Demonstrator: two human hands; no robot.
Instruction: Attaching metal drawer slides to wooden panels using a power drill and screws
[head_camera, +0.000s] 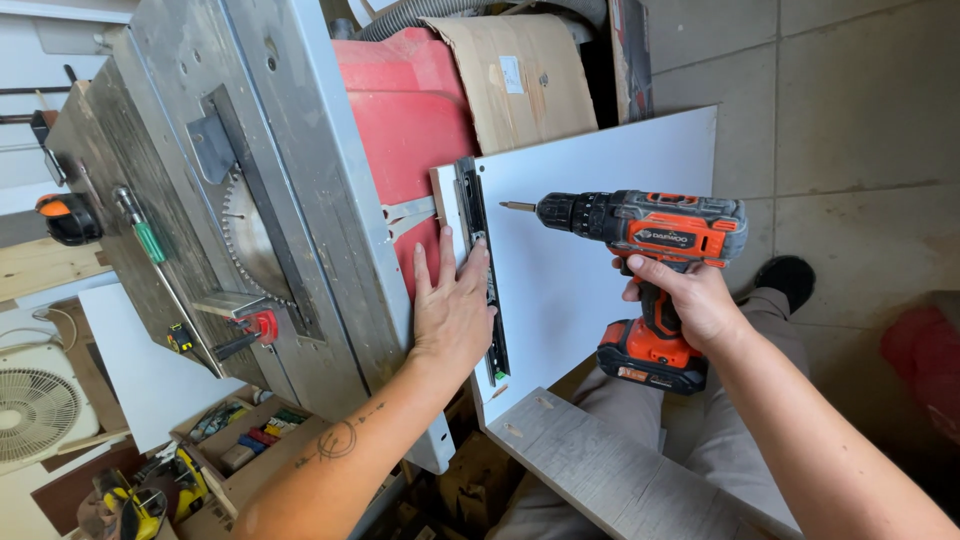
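Observation:
A white board (600, 200) stands on edge against a table saw (230, 180). A dark metal drawer slide (474, 215) lies along the board's left edge. My left hand (452, 305) presses flat on the lower part of the slide, fingers spread and pointing up. My right hand (690, 300) grips the handle of an orange and black cordless drill (650, 225). The drill's bit (518, 207) points left toward the slide and hangs a short way off it, apart from the board.
The saw's round blade (250, 240) is exposed in the tilted top. A red machine body (405, 110) and cardboard (525, 75) stand behind the board. A grey wooden plank (610, 470) lies over my legs. A fan (35, 410) and a box of small parts (250, 445) sit lower left.

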